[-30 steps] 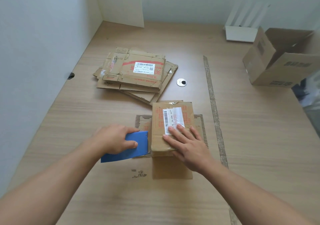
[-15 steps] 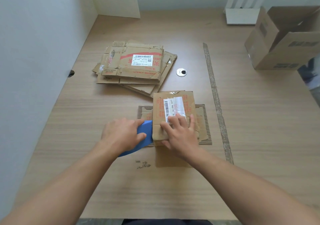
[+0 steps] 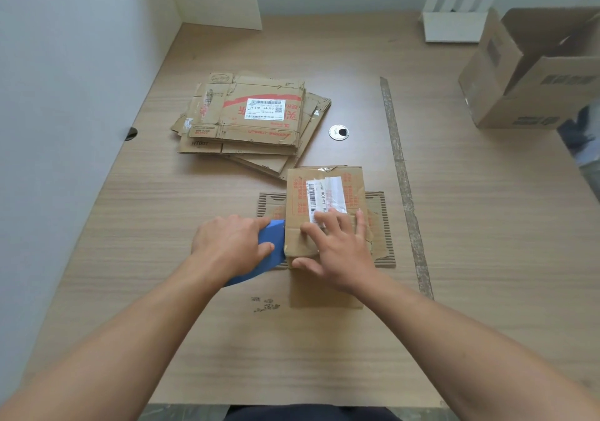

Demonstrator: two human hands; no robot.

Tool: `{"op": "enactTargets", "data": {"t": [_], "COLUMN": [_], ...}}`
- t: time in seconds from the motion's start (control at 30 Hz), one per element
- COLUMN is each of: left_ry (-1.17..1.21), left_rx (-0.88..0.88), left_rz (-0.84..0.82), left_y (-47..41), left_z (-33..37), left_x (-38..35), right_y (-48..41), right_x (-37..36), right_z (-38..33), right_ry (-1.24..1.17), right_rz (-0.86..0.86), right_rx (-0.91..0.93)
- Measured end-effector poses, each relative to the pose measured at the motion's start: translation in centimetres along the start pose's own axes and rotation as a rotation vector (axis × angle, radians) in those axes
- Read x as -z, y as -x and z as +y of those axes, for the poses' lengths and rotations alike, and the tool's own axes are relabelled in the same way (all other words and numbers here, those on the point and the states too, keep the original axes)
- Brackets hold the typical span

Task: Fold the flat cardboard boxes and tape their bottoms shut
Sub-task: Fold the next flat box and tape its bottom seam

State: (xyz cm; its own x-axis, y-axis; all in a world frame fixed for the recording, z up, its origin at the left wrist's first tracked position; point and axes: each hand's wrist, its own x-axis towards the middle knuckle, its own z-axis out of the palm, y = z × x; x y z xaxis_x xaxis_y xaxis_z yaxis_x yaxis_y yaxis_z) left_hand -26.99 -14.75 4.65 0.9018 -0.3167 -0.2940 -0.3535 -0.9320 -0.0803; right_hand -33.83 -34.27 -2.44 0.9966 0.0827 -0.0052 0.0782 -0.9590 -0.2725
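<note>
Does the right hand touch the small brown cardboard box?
Touching. Head view shows the right hand pressing flat on the small brown cardboard box.

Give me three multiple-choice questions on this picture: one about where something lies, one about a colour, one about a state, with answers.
1. Where is the stack of flattened brown cardboard boxes relative to the small brown cardboard box?
A. Beyond it, to the left
B. On top of it
C. To its right

2. What colour is the flat plastic tool in the left hand?
A. Red
B. Blue
C. Green

3. What state is the large brown cardboard box at far right in?
A. Flattened
B. Taped shut
C. Open

Answers:
1 A: the stack lies farther away and leftward.
2 B: blue shows beside the thumb.
3 C: its inside shows between spread flaps.
</note>
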Motion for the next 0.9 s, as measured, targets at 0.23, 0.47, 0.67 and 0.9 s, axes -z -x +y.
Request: {"op": "enactTargets", "data": {"t": [0.23,0.47,0.67,0.9], "left_ry": [-0.022,0.09,0.161,0.188], "left_rx": [0.048,0.057,0.145,0.204], "left_rz": [0.017,0.064,0.121,0.145], "left_y": [0.3,0.9,1.4,2.0], "left_z": [2.4,-0.4,-2.7,-4.4], "left_x": [-1.3,-3.1,-2.2,-1.4], "right_y": [-0.3,-0.5,-1.6,-1.5], "right_x": [-0.1,0.7,0.7,-0.8], "right_z": [-0.6,0.2,-2.5,-4.6], "right_ry": [0.009,-0.043,-0.044,-0.008], "right_rz": [0.012,-0.059,-0.094,-0.02], "right_rx": [-0.052,-0.031,-0.201,-0.262]}}
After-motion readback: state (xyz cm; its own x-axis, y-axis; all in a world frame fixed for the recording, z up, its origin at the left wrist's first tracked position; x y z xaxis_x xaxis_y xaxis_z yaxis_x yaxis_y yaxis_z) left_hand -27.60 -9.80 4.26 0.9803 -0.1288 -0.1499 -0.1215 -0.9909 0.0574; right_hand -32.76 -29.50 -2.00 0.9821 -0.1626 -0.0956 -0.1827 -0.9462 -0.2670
